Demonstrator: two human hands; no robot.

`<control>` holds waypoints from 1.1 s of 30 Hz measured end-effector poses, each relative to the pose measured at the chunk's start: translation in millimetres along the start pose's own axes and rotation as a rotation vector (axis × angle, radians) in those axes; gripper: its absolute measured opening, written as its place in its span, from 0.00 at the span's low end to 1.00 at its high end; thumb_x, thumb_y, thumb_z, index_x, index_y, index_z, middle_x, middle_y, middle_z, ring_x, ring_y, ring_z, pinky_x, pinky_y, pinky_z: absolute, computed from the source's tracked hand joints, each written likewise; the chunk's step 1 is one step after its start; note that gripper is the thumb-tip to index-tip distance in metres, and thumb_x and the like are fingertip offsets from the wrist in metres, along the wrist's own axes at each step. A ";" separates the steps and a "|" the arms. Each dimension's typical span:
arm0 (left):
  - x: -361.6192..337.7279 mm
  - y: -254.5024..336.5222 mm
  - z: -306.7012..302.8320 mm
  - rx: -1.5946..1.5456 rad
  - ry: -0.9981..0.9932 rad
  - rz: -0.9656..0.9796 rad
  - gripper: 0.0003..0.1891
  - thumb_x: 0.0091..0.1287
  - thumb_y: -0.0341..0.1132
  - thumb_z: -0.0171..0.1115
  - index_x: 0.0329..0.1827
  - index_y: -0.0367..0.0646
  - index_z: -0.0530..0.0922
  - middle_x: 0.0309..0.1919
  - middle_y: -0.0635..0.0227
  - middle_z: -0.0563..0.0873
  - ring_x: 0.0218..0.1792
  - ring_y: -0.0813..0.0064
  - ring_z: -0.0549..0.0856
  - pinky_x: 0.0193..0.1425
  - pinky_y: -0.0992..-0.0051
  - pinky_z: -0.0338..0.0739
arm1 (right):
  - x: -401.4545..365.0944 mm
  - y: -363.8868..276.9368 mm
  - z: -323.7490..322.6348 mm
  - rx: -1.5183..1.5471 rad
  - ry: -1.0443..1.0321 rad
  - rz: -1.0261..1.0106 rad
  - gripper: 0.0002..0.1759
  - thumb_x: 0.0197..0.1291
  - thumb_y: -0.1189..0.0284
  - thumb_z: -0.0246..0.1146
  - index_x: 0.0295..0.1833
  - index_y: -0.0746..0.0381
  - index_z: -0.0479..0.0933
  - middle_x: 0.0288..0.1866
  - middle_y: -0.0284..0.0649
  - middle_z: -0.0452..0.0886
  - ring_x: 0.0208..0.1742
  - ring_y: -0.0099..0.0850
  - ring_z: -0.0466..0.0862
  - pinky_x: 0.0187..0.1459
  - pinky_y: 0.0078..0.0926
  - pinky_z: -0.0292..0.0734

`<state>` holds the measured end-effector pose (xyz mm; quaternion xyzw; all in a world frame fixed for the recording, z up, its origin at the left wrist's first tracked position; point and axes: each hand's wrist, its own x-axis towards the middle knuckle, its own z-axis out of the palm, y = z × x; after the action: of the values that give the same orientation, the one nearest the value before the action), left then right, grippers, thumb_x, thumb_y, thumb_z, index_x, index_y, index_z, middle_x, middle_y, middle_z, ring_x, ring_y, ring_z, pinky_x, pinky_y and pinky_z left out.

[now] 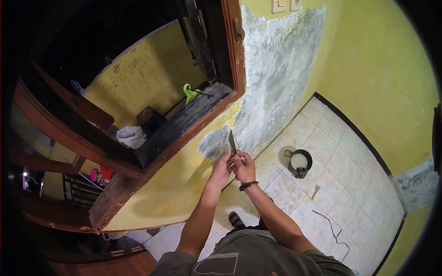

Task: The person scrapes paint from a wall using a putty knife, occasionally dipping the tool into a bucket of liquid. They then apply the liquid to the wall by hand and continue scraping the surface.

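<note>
In front of the wall I hold a putty knife [232,139] upright, its narrow metal blade pointing up and away from me. My right hand [245,168], with a black bracelet at the wrist, is closed around the handle. My left hand [222,170] meets it there, its fingers closed against the lower end of the tool. The fingers hide most of the handle. Beyond the blade is the bare grey and white patch of wall [276,69], where the yellow paint is gone.
On the tiled floor stands a black pot [307,154] of whitish material, a dark bundle at its rim. A second scraper [315,192] and a bent dark wire [332,228] lie nearby. Left, the brown window frame [193,131] has a bright green object [189,94] on its sill.
</note>
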<state>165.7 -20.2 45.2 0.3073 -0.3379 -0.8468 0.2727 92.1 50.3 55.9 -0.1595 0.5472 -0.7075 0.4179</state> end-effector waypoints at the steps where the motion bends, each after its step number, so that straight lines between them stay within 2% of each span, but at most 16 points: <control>1: -0.7 2.3 2.0 -0.003 0.009 0.003 0.19 0.68 0.50 0.57 0.49 0.43 0.76 0.41 0.74 0.81 0.44 0.79 0.79 0.42 0.76 0.75 | 3.1 2.2 4.2 -0.067 0.040 -0.103 0.13 0.64 0.73 0.55 0.53 0.60 0.71 0.30 0.36 0.80 0.20 0.18 0.74 0.16 0.18 0.62; 2: -3.2 2.7 3.8 0.047 0.079 0.047 0.20 0.68 0.50 0.55 0.53 0.43 0.74 0.45 0.73 0.80 0.46 0.78 0.78 0.45 0.75 0.74 | 5.5 5.0 7.0 -0.068 0.035 -0.093 0.13 0.64 0.73 0.55 0.53 0.60 0.71 0.30 0.36 0.80 0.20 0.18 0.74 0.16 0.18 0.62; 5: -10.4 14.1 16.0 0.171 0.168 0.157 0.23 0.70 0.51 0.53 0.59 0.44 0.70 0.52 0.70 0.77 0.52 0.76 0.75 0.50 0.72 0.72 | 13.9 2.6 19.8 -0.311 0.117 -0.297 0.14 0.60 0.78 0.56 0.52 0.65 0.75 0.31 0.40 0.82 0.29 0.23 0.79 0.31 0.20 0.73; 8: -16.2 19.2 14.0 0.261 0.188 0.210 0.24 0.70 0.51 0.52 0.62 0.44 0.68 0.55 0.67 0.76 0.55 0.73 0.74 0.55 0.70 0.72 | 18.9 -3.9 15.5 -0.249 0.065 -0.200 0.14 0.60 0.78 0.56 0.52 0.65 0.75 0.31 0.40 0.82 0.29 0.22 0.79 0.30 0.19 0.72; 9: -19.5 17.9 10.1 0.276 0.188 0.204 0.24 0.71 0.51 0.51 0.62 0.44 0.68 0.56 0.66 0.76 0.56 0.72 0.74 0.56 0.69 0.72 | 19.9 -7.4 8.2 -0.228 0.098 -0.147 0.13 0.58 0.76 0.58 0.49 0.64 0.77 0.29 0.44 0.81 0.29 0.29 0.80 0.34 0.25 0.74; 12: -23.4 12.3 -11.9 0.286 0.230 0.085 0.24 0.71 0.50 0.50 0.61 0.42 0.69 0.57 0.64 0.75 0.56 0.71 0.75 0.55 0.68 0.73 | 38.8 -6.6 -2.1 -0.138 0.074 -0.077 0.13 0.60 0.76 0.57 0.51 0.65 0.76 0.28 0.39 0.82 0.27 0.21 0.77 0.30 0.17 0.70; 13: -25.8 4.7 -22.3 0.284 0.237 0.066 0.22 0.71 0.49 0.50 0.58 0.41 0.71 0.56 0.62 0.77 0.53 0.70 0.78 0.54 0.69 0.75 | 38.5 -5.3 -2.5 -0.327 0.095 -0.154 0.13 0.60 0.73 0.59 0.50 0.64 0.76 0.27 0.38 0.82 0.25 0.21 0.76 0.28 0.17 0.69; 14: -32.6 -1.0 -28.2 0.281 0.237 0.045 0.22 0.71 0.49 0.50 0.58 0.41 0.71 0.56 0.62 0.77 0.53 0.70 0.78 0.54 0.69 0.75 | 34.9 -14.8 -6.1 -0.334 0.108 -0.138 0.13 0.60 0.73 0.59 0.50 0.64 0.76 0.27 0.38 0.82 0.25 0.21 0.76 0.28 0.17 0.69; 16: -35.6 -8.9 -37.5 0.411 0.217 -0.068 0.23 0.72 0.49 0.49 0.58 0.38 0.70 0.55 0.61 0.77 0.51 0.69 0.79 0.53 0.68 0.75 | 38.2 -38.4 -20.6 -0.509 0.117 -0.126 0.13 0.57 0.70 0.60 0.47 0.64 0.77 0.28 0.44 0.82 0.29 0.28 0.80 0.35 0.27 0.74; 17: -34.0 -16.6 -44.9 0.429 0.219 -0.116 0.23 0.72 0.49 0.49 0.57 0.38 0.71 0.53 0.61 0.79 0.50 0.68 0.80 0.52 0.68 0.76 | 48.0 -37.6 -37.4 -0.407 0.123 -0.071 0.14 0.56 0.70 0.61 0.48 0.62 0.78 0.28 0.42 0.82 0.29 0.27 0.80 0.34 0.26 0.73; 18: -33.9 -25.5 -53.8 0.449 0.165 -0.167 0.23 0.72 0.49 0.49 0.57 0.38 0.71 0.53 0.61 0.79 0.50 0.68 0.80 0.52 0.68 0.76 | 54.8 -35.5 -61.0 -0.253 0.163 0.060 0.15 0.55 0.69 0.62 0.49 0.62 0.78 0.28 0.41 0.82 0.29 0.26 0.80 0.33 0.24 0.73; 22: -38.4 -73.5 -94.2 0.559 0.205 -0.243 0.20 0.71 0.48 0.51 0.54 0.39 0.73 0.48 0.63 0.81 0.43 0.72 0.82 0.47 0.73 0.78 | 64.2 2.0 -203.7 -0.461 0.373 0.068 0.17 0.53 0.69 0.63 0.49 0.63 0.78 0.28 0.40 0.82 0.27 0.25 0.78 0.31 0.25 0.73; 24: -37.7 -112.0 -129.8 0.623 0.251 -0.416 0.20 0.71 0.48 0.51 0.51 0.39 0.74 0.46 0.64 0.82 0.42 0.73 0.83 0.46 0.72 0.78 | 72.2 39.1 -296.9 -0.509 0.512 0.182 0.20 0.52 0.69 0.64 0.51 0.63 0.77 0.28 0.40 0.81 0.27 0.25 0.78 0.28 0.27 0.72; 26: -51.9 -142.4 -149.5 0.684 0.261 -0.496 0.20 0.70 0.49 0.52 0.50 0.39 0.74 0.45 0.64 0.82 0.41 0.72 0.83 0.43 0.71 0.78 | 71.8 35.8 -359.6 -0.615 0.518 0.367 0.19 0.53 0.68 0.62 0.51 0.64 0.76 0.30 0.42 0.80 0.25 0.28 0.78 0.24 0.27 0.72; 28: -64.3 -163.6 -156.9 0.758 0.303 -0.643 0.22 0.69 0.50 0.53 0.50 0.37 0.74 0.46 0.63 0.83 0.40 0.72 0.84 0.41 0.71 0.79 | 95.1 48.1 -415.5 -0.356 0.512 0.515 0.16 0.56 0.69 0.57 0.49 0.63 0.74 0.31 0.42 0.79 0.22 0.31 0.78 0.21 0.28 0.73; 33: -46.7 -219.2 -161.9 0.863 0.377 -0.806 0.22 0.68 0.51 0.55 0.49 0.38 0.73 0.46 0.59 0.83 0.41 0.69 0.85 0.39 0.70 0.80 | 201.2 151.9 -533.2 -0.342 0.475 0.723 0.12 0.56 0.71 0.55 0.45 0.64 0.74 0.30 0.43 0.78 0.24 0.35 0.81 0.24 0.35 0.80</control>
<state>255.0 82.1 -195.6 0.6378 -0.4533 -0.6012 -0.1623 -329.4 230.1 -315.4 0.1414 0.7569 -0.4332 0.4684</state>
